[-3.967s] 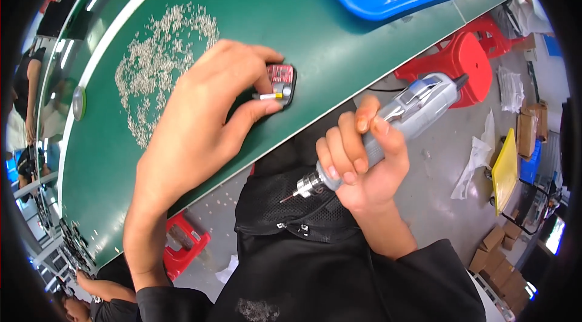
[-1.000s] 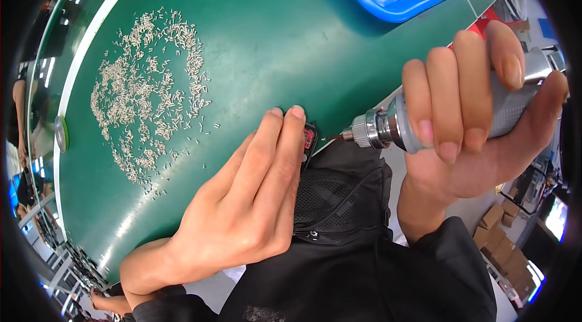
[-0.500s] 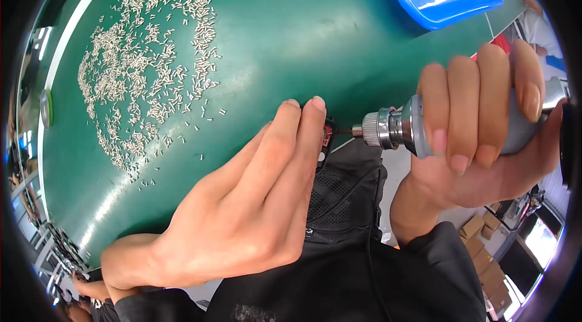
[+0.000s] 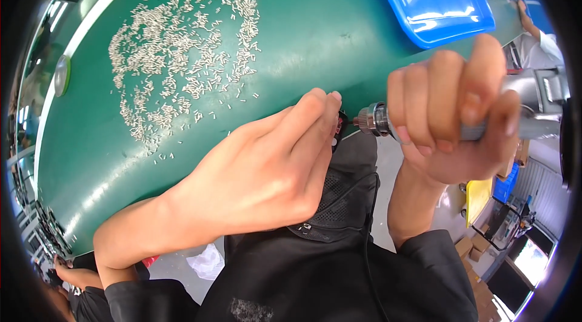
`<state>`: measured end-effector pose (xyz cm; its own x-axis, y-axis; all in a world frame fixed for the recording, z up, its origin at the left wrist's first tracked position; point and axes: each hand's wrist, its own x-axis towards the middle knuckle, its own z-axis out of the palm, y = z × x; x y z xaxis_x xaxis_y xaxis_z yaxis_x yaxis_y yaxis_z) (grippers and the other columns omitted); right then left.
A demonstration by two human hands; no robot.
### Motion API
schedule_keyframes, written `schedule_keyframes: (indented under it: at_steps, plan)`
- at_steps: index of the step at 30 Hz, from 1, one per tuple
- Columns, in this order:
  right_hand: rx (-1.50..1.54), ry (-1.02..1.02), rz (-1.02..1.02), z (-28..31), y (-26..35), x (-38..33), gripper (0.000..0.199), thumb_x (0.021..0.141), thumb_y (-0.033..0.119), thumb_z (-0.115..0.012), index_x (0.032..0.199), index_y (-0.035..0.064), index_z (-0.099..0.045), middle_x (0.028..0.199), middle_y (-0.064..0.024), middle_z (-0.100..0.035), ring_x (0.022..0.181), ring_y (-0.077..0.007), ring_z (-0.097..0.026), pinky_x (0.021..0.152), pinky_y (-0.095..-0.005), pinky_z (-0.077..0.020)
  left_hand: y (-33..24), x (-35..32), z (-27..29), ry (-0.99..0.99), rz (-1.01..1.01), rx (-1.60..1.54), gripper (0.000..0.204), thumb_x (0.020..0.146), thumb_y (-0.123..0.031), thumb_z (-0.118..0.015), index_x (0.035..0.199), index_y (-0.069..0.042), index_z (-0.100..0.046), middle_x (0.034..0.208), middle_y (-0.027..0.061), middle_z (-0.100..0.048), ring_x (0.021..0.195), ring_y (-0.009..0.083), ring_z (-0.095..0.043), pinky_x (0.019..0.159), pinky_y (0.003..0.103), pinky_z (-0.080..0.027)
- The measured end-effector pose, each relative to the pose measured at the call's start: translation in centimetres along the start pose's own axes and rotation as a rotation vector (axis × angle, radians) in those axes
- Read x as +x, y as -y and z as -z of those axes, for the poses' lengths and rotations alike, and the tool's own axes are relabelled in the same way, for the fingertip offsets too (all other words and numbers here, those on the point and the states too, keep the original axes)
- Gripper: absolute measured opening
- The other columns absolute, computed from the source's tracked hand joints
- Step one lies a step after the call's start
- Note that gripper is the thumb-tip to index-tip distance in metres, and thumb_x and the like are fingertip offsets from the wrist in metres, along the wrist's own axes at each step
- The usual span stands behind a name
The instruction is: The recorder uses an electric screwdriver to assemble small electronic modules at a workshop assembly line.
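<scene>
My left hand (image 4: 267,170) is closed, its fingers pressed together around a small black part (image 4: 339,131) with a bit of red on it. Most of that part is hidden behind the fingers. From the right, my right hand (image 4: 448,110) wraps round a grey electric screwdriver (image 4: 379,119) with a ridged metal collar. The tool lies roughly level, its thin bit pointing left and meeting the black part; whether the tip sits inside it I cannot tell. Both hands are at the near edge of the green table (image 4: 303,37).
Many small silvery pins (image 4: 176,49) lie scattered on the table's left half. A blue plastic tray (image 4: 448,34) stands at the far right. Near the left edge is a round green-rimmed object (image 4: 62,75). Other people's arms show at far right (image 4: 532,26) and lower left (image 4: 85,276).
The screwdriver's collar has come closer to the black part, and less of the bit shows. My right hand's fingers have shifted on the tool. The whole view has swung slightly.
</scene>
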<state>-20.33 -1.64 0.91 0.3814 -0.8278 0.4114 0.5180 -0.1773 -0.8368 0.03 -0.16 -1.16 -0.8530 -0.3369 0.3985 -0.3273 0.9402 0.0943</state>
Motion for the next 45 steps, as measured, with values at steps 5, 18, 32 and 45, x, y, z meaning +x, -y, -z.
schedule_keyframes:
  at_steps: [5,18,32,45]
  plan:
    - [0.103,0.033,0.073,-0.6,-0.8,0.4,0.024,0.095,0.029,-0.049,0.082,0.0091,-0.044,0.053,0.0027,-0.041,0.039,-0.0075,-0.037,0.041,-0.0223,-0.0345,-0.6,0.0,1.8,0.079,0.003,0.056,0.032,0.064,-0.001,-0.062,0.093,0.014,-0.062,0.106,0.0229,-0.059,0.098,0.0296,-0.058,0.071,0.033,-0.055]
    - [0.5,-0.195,0.238,0.6,-0.7,-1.5,0.02,0.096,0.026,-0.043,0.089,0.0071,-0.044,0.049,0.0018,-0.036,0.037,-0.009,-0.032,0.041,-0.0255,-0.035,-3.4,-11.3,9.8,0.003,0.901,0.121,0.052,0.068,0.006,-0.066,0.118,0.0,-0.053,0.119,0.0158,-0.056,0.108,0.0369,-0.052,0.092,0.043,-0.043]
    - [0.622,-0.479,0.153,-0.5,-3.3,-2.2,0.019,0.096,0.023,-0.043,0.085,0.0072,-0.042,0.049,0.001,-0.033,0.037,-0.0095,-0.03,0.041,-0.0262,-0.032,4.9,-11.6,7.9,-0.077,0.861,0.376,0.021,0.076,0.001,-0.065,0.096,0.001,-0.062,0.091,0.0079,-0.059,0.082,0.0258,-0.058,0.068,0.037,-0.049]
    - [0.63,-0.49,0.12,-0.4,-2.8,-2.7,0.02,0.096,0.025,-0.042,0.086,0.0074,-0.044,0.05,0.0016,-0.034,0.038,-0.0088,-0.031,0.043,-0.0258,-0.0336,2.9,-10.7,7.6,-0.107,0.947,0.164,0.014,0.079,0.007,-0.056,0.088,0.001,-0.047,0.082,0.0137,-0.051,0.074,0.0289,-0.053,0.067,0.037,-0.045]
